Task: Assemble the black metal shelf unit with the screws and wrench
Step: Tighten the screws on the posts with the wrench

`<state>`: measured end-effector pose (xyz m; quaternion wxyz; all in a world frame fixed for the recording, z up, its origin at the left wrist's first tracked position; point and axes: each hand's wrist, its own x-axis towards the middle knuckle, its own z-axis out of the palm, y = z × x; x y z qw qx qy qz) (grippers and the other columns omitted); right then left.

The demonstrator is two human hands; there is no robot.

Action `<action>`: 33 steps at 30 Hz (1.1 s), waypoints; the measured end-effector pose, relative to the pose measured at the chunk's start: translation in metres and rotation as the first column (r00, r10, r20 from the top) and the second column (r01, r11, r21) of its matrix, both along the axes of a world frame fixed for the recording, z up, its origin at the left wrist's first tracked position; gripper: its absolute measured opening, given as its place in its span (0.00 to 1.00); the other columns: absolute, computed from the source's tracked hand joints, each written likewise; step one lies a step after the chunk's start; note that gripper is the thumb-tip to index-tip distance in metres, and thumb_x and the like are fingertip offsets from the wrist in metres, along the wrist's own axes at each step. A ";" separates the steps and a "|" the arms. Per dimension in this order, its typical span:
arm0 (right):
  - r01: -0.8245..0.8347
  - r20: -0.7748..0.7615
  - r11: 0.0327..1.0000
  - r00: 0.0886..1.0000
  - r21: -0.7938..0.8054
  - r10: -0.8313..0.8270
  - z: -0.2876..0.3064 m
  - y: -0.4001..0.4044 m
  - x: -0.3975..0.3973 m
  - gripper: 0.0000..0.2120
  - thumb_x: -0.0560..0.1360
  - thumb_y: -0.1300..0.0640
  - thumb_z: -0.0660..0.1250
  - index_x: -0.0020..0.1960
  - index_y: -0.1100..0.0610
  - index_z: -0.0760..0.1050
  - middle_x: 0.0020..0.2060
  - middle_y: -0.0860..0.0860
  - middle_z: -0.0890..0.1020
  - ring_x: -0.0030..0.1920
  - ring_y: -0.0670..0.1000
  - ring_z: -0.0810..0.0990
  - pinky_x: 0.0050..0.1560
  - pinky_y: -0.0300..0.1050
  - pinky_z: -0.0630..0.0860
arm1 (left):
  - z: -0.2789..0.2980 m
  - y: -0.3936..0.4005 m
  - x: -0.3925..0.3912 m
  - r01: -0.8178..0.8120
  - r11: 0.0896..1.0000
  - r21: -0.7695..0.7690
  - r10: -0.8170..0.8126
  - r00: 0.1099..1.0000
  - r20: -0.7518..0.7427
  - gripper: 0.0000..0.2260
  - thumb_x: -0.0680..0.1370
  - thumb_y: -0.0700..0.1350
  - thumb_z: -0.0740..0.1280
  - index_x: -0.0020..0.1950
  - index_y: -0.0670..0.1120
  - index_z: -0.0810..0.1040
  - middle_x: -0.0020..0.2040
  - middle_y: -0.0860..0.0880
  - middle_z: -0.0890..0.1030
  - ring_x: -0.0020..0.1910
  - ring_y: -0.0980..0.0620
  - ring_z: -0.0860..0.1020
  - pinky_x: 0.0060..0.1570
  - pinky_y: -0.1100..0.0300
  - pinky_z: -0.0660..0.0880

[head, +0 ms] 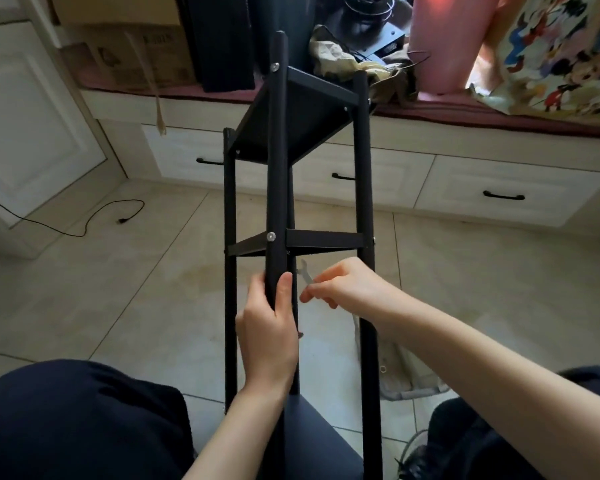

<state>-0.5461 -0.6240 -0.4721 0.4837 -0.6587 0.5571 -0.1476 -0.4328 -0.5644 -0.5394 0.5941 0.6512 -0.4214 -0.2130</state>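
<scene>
While my left hand point(269, 332) grips the shelf unit's point(297, 174) centre post mid-frame, my right hand point(343, 285) pinches the wrench point(305, 273); I'd seat it squarely on the middle-tier screw point(271, 236) before turning.

Shelf unit point(298, 174) lying between the knees, drawers point(513, 195) behind it, cable point(84, 223) on the floor point(118, 299) to its left
</scene>
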 end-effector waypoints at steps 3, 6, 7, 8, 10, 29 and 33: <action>0.030 0.075 1.000 0.997 0.004 -0.030 0.003 0.000 -0.002 0.10 0.75 0.57 0.70 0.35 0.54 0.83 0.27 0.49 0.72 0.31 0.46 0.70 0.22 0.27 0.63 | 0.001 0.001 -0.010 0.018 1.000 0.004 -0.018 0.999 0.049 0.10 0.79 0.63 0.57 0.48 0.60 0.73 0.36 0.65 0.78 0.31 0.58 0.77 0.31 0.64 0.73; 0.085 0.130 0.996 0.988 0.014 -0.086 0.000 0.001 -0.008 0.10 0.76 0.56 0.69 0.38 0.55 0.84 0.30 0.51 0.72 0.34 0.48 0.71 0.25 0.29 0.64 | -0.001 0.001 -0.014 0.006 1.000 -0.012 -0.005 0.999 0.053 0.11 0.80 0.60 0.59 0.50 0.55 0.76 0.33 0.62 0.78 0.33 0.60 0.77 0.31 0.70 0.68; 0.103 0.142 0.994 0.984 0.021 -0.105 -0.002 0.002 -0.010 0.09 0.76 0.55 0.68 0.40 0.55 0.84 0.30 0.50 0.73 0.35 0.48 0.71 0.28 0.32 0.66 | -0.001 0.001 -0.014 0.004 1.000 -0.027 -0.003 0.999 0.054 0.13 0.80 0.59 0.59 0.51 0.52 0.77 0.32 0.60 0.77 0.33 0.60 0.77 0.32 0.71 0.68; 0.117 0.154 0.993 0.981 0.033 -0.121 -0.004 0.004 -0.012 0.09 0.76 0.54 0.68 0.41 0.54 0.85 0.30 0.49 0.73 0.36 0.47 0.71 0.32 0.35 0.67 | -0.002 0.001 -0.014 0.004 0.999 -0.039 -0.002 0.998 0.055 0.14 0.81 0.57 0.60 0.52 0.49 0.78 0.32 0.59 0.77 0.33 0.60 0.77 0.32 0.72 0.68; 0.131 0.187 0.989 0.972 0.067 -0.142 -0.009 0.008 -0.013 0.10 0.78 0.53 0.66 0.43 0.53 0.85 0.31 0.47 0.74 0.37 0.47 0.71 0.36 0.39 0.67 | -0.004 0.003 -0.014 -0.006 0.999 -0.054 0.009 0.999 0.052 0.15 0.81 0.57 0.60 0.51 0.48 0.78 0.32 0.58 0.76 0.32 0.60 0.77 0.31 0.72 0.68; 0.222 0.308 0.970 0.934 -0.100 -0.182 -0.027 0.016 0.011 0.11 0.79 0.56 0.65 0.42 0.52 0.83 0.21 0.35 0.74 0.29 0.38 0.71 0.29 0.28 0.65 | -0.007 0.011 -0.006 -0.009 0.997 -0.071 0.011 0.999 0.032 0.17 0.80 0.60 0.60 0.52 0.49 0.79 0.36 0.65 0.78 0.33 0.60 0.77 0.33 0.72 0.68; 0.250 0.264 0.943 0.946 -0.220 -0.189 -0.032 0.016 0.012 0.11 0.80 0.55 0.65 0.47 0.55 0.85 0.25 0.38 0.74 0.28 0.37 0.72 0.30 0.27 0.66 | -0.007 0.012 -0.006 -0.005 0.997 -0.078 0.008 0.999 0.033 0.16 0.80 0.58 0.61 0.50 0.47 0.79 0.35 0.65 0.78 0.32 0.60 0.77 0.32 0.73 0.68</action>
